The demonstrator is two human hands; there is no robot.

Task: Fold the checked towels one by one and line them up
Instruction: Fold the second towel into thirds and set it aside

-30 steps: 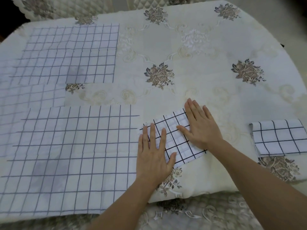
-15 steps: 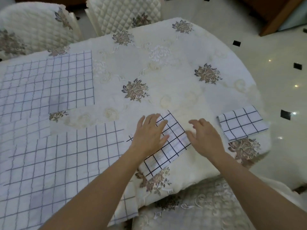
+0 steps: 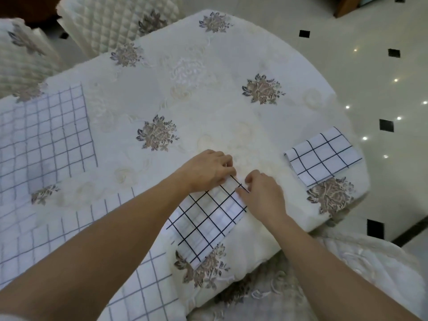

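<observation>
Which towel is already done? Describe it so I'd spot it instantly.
Go to the right edge of the round table. The finished towel lies alone there, beside a flower motif. No hand touches it, unlike the middle towel gripped by left hand and right hand; the spread towels are bigger, paler.

Both bare hands close together, fingers curled

The left hand [image 3: 208,169] reaches in from the lower left on a long bare forearm, knuckles up, fingers bent down over the far end of the folded towel [image 3: 208,225]. The right hand [image 3: 261,195] comes in from the lower right, just beside it, thumb on the cloth's edge, fingers curled; the two sets of fingertips nearly meet
</observation>
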